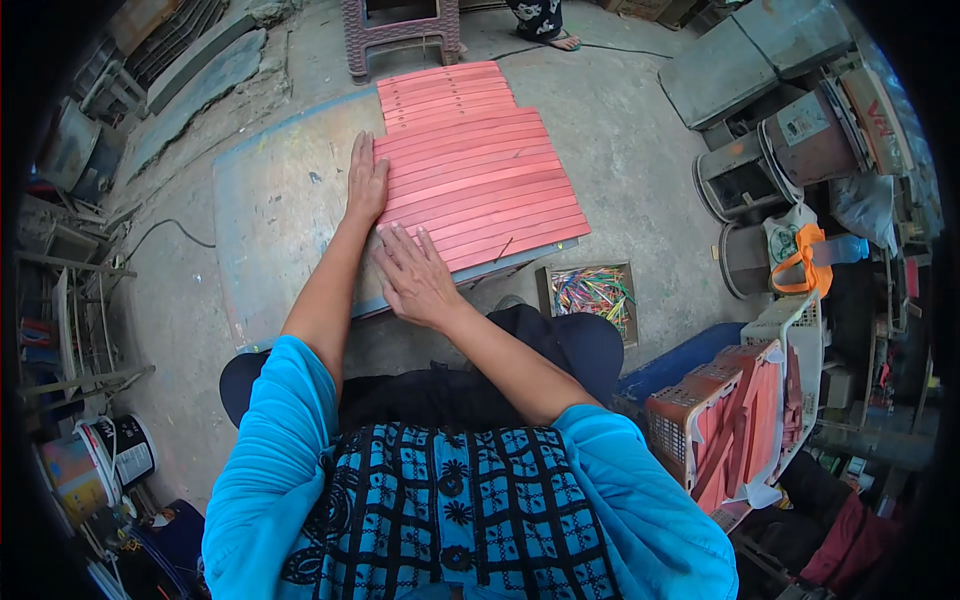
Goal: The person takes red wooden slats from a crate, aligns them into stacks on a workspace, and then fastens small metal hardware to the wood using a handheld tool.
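Note:
Pinkish-red wooden slats point(480, 185) lie side by side in a block on a low worn board point(285, 220) in front of me. Beyond them lies another row of red slats point(445, 92) with small dark dots along them. My left hand point(368, 182) is stretched out along the block's left ends, fingers together and straight, touching them. Nearer to me, my right hand point(415, 280) lies with its fingers extended at the block's near left corner. Neither hand grips anything. A thin dark stick point(504, 248) rests on the near slats.
An open box of colourful thin sticks point(592, 292) stands on the floor right of my knees. Plastic crates point(690, 400) with more red slats are at the lower right. A plastic stool point(402, 35) and another person's foot point(565, 41) show at the far side. Buckets point(115, 450) stand left.

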A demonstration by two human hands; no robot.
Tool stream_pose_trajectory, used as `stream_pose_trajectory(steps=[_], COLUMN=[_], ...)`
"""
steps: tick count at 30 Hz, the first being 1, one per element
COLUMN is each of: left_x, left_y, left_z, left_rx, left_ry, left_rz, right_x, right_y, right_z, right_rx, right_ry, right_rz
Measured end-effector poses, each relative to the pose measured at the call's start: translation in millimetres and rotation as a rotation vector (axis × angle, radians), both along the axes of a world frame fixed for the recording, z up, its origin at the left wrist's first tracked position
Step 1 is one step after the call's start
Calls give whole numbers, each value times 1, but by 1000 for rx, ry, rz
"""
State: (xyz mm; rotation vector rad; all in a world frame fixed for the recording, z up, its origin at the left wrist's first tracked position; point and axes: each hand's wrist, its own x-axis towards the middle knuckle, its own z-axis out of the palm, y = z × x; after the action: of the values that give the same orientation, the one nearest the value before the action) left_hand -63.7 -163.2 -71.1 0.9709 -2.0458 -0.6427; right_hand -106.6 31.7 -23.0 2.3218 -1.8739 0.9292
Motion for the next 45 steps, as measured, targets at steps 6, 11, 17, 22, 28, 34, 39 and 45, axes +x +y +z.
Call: stream_pose_trajectory(steps=[6, 11, 17, 22, 28, 34, 39, 45], left_x=[25, 11, 12, 8, 8, 5, 3, 6], left_y=[22, 41, 40, 41, 37, 33, 31, 40], left_z=[-30, -25, -30, -25, -22, -18, -11, -4], left_rx=[-117, -147, -209, -182, -112, 43, 327, 600], left_ry=[91, 121, 113, 127, 161, 255, 478, 749], left_rz=[-25, -41, -37, -46, -46, -62, -106, -147], right_x=[-65, -227, -249, -253, -243, -244, -250, -241], right_y=[31, 49, 49, 48, 51, 51, 45, 28], right_z=[117, 61, -8, -25, -13, -12, -17, -4], right_rx=[-476, 93, 413, 407, 411, 391, 386, 299], right_ry=[-314, -443, -1223, -1301, -1409, -1434, -1412, -1272], right_rz=[-26, -776, -660, -498, -531, -508, -514, -472])
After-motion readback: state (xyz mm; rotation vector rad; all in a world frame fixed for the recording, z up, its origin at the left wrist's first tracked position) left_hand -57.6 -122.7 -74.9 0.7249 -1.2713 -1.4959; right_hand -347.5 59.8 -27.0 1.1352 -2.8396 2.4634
